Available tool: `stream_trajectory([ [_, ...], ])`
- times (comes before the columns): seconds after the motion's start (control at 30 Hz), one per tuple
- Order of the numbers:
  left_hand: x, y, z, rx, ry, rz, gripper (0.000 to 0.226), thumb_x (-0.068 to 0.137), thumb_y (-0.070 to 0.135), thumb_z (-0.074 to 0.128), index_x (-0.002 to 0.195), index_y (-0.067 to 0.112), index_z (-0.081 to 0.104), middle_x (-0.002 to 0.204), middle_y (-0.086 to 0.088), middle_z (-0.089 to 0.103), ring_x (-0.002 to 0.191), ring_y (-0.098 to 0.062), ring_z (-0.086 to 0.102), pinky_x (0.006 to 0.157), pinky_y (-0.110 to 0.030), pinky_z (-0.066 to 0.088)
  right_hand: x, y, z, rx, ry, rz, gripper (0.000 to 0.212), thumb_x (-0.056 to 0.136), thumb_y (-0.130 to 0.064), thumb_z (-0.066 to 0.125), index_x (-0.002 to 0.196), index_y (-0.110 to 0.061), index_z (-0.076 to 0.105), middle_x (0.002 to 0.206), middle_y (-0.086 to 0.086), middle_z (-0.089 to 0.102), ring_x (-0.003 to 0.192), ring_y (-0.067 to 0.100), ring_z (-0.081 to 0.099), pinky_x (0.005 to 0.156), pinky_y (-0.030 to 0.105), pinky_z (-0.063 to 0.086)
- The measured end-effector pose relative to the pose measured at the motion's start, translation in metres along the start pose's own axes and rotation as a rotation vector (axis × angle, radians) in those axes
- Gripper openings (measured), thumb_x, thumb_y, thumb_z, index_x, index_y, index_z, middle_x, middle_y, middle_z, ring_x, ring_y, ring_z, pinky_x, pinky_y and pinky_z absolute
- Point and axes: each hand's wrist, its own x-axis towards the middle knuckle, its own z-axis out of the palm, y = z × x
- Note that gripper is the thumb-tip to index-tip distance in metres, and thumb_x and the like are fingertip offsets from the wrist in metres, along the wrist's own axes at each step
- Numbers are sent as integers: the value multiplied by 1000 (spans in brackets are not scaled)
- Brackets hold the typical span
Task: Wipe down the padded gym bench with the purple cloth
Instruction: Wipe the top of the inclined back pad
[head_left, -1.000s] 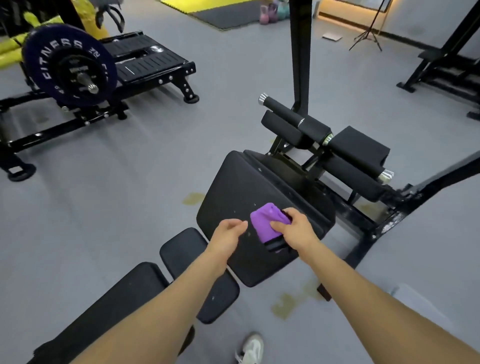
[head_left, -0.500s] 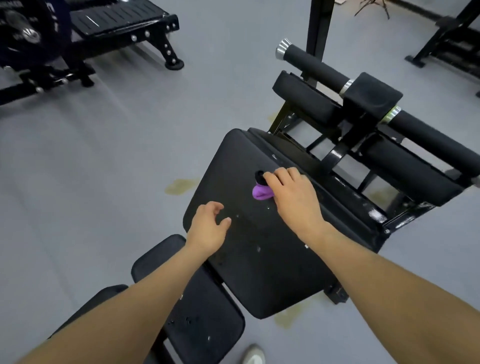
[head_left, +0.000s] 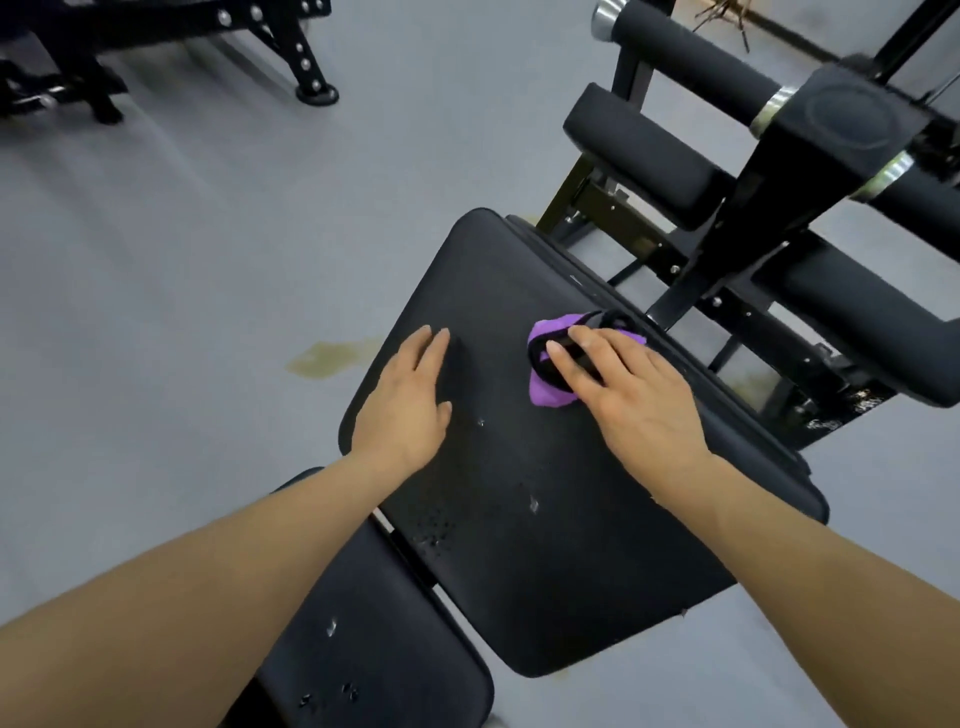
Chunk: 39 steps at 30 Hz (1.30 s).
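Note:
The black padded bench pad (head_left: 545, 519) fills the middle of the head view, tilted, with small scuffs and specks on its surface. A crumpled purple cloth (head_left: 550, 387) with a black band lies near the pad's far edge. My right hand (head_left: 628, 395) presses flat on the cloth, fingers spread over it. My left hand (head_left: 405, 405) rests flat and open on the pad's left side, a short way left of the cloth, holding nothing.
Black foam rollers (head_left: 691, 57) and the machine's metal frame (head_left: 727, 249) stand just beyond the pad at the right. A smaller black pad (head_left: 374, 644) lies below it. Another machine's foot (head_left: 317, 93) sits on the grey floor at the upper left.
The view has closed in on the pad. My right hand slid the cloth toward the pad's far edge and flattened on it. My left hand opened and settled flat on the pad.

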Motion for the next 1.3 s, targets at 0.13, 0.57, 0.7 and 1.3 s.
stream_trajectory([
  [0.13, 4, -7, 10, 60, -82, -14, 73, 91, 20, 55, 150, 28, 13, 157, 13, 4, 131, -19, 42, 96, -35, 46, 76, -8, 8, 21, 1, 53, 60, 61, 1, 77, 119, -6, 63, 118, 21, 59, 108, 38, 58, 73, 42, 54],
  [0.57, 7, -7, 8, -4, -119, -93, 77, 91, 7, 53, 149, 36, 11, 155, 25, 0, 121, -16, 49, 90, -31, 47, 35, 9, -3, -47, 22, -150, 50, 60, -1, 72, 110, -4, 68, 96, 18, 66, 84, 34, 65, 60, 35, 52],
  [0.7, 9, -10, 11, 18, -124, -100, 79, 90, 9, 54, 148, 40, 10, 154, 28, -2, 116, -21, 54, 88, -35, 49, 103, -6, 4, -87, -16, -112, 47, 56, -11, 79, 103, -11, 71, 98, 12, 65, 89, 30, 63, 56, 31, 49],
  [1.3, 3, -1, 10, 61, -82, -85, 77, 93, 5, 50, 150, 33, 7, 156, 21, -5, 132, -15, 41, 83, -23, 43, 136, -18, 14, -46, -27, -24, 42, 67, -6, 73, 109, -10, 67, 111, 20, 58, 99, 37, 56, 64, 38, 47],
])
